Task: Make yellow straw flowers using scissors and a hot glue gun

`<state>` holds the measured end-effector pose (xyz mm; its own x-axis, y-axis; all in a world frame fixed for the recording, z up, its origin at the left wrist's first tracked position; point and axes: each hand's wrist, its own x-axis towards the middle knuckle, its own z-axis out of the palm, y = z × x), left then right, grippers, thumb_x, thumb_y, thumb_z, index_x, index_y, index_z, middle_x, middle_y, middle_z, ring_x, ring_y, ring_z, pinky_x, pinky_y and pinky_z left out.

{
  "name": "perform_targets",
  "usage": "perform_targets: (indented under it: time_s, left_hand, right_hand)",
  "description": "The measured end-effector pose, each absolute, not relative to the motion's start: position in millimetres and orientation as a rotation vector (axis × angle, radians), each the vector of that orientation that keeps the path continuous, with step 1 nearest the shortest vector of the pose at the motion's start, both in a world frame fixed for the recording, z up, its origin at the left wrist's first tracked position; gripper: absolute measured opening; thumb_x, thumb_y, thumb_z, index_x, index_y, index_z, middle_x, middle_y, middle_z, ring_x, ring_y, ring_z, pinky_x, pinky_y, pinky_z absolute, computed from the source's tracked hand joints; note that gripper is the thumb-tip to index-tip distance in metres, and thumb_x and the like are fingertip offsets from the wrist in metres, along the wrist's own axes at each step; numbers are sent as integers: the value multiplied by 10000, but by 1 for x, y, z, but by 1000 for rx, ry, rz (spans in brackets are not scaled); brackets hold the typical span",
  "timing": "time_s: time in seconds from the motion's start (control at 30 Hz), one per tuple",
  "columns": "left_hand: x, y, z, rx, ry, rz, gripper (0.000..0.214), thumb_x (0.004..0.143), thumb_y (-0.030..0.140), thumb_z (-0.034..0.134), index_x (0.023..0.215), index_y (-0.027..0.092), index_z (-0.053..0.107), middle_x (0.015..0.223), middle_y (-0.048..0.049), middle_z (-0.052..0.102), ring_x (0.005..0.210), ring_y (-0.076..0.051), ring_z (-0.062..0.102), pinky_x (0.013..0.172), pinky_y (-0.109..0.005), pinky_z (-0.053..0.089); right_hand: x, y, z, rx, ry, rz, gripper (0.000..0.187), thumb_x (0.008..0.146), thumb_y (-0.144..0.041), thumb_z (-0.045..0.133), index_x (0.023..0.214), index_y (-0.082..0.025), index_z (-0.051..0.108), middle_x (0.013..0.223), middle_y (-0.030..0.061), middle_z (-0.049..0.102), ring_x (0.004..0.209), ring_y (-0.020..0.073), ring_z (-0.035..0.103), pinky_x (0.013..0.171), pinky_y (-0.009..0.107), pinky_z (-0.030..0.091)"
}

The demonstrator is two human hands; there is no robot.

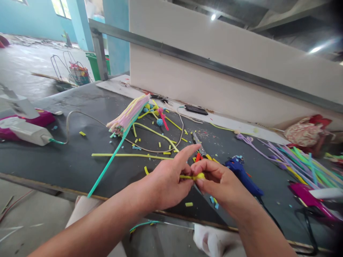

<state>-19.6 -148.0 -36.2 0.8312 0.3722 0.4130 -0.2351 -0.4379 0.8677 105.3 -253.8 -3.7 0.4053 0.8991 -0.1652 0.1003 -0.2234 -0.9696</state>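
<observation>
While both hands meet over the near edge of the table (80, 160), they share one yellow stem (191, 176). Left hand (167, 182): thumb and lower fingers pinch the stem's left part, index finger stretched out straight above it. Right hand (217, 182): fingertips pressed together on the stem's right end, where it bunches into a small yellow knot. Stem is held just above the surface, not resting on it.

Just beyond the hands, scissors (198, 146) lie on the table, blades pointing toward the far edge, red handles partly hidden behind the fingers. Blue glue gun (242, 175) lies just right of the right hand, its cord running off the near edge.

Middle of the table: a bundle (128, 114) of pastel stems, fanned toward the far edge; a long green stem (112, 157) runs from it to the near edge. Loose yellow stems and short yellow and blue offcuts are scattered around. A small blue pom-pom (160, 122) and a pink piece (163, 117) sit past the bundle.

Right end: a heap of purple, green and yellow stems (294, 160). Left end: a white power strip (24, 130) with a cord looping across the surface. Far edge: a dark phone (196, 109) lies by the white wall (214, 71).
</observation>
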Motion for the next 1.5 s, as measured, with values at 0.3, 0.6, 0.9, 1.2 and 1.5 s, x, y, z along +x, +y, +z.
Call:
perform_targets:
  time_s: [0.3, 0.6, 0.9, 1.2, 1.5]
  left_hand:
    - [-19, -146, -36, 1834, 110, 663, 764, 686, 20, 495, 1376, 245, 256, 696, 67, 553, 619, -60, 511, 610, -165, 415]
    - [-27, -142, -32, 2006, -6, 893, 682, 762, 47, 496, 1379, 205, 252, 869, -10, 633, 784, -108, 579, 781, -252, 469]
    - [-39, -155, -33, 2232, -246, 1907, 171, 660, 66, 605, 785, 180, 628, 885, -32, 449, 804, -144, 448, 744, -295, 415]
    - [-21, -151, -30, 1916, 154, 1157, 23, 748, 138, 640, 769, 142, 632, 729, -35, 627, 700, -120, 565, 665, -238, 461]
    - [-17, -150, -28, 1343, 192, 637, 83, 684, 178, 693, 734, 134, 644, 697, -6, 625, 666, -109, 580, 640, -217, 457]
  right_hand:
    - [102, -254, -3, -1678, -977, 812, 158, 588, -114, 650, 654, -189, 527, 665, -34, 503, 560, 79, 410, 487, 198, 328]
    - [113, -257, -11, -1392, -831, 979, 166, 621, -163, 721, 686, -202, 574, 770, -21, 536, 595, 78, 453, 498, 189, 331]
    - [123, -258, 4, -949, -606, 1029, 85, 657, -146, 662, 695, -171, 590, 556, -59, 382, 447, 27, 317, 461, 147, 338]
    - [112, -256, 0, -775, -391, 1140, 75, 649, -101, 640, 711, -139, 624, 655, -28, 452, 450, -3, 303, 478, 117, 388]
    - [96, -252, -8, -808, -535, 1202, 79, 661, -107, 668, 727, -139, 638, 694, -8, 564, 468, 9, 384, 494, 157, 365]
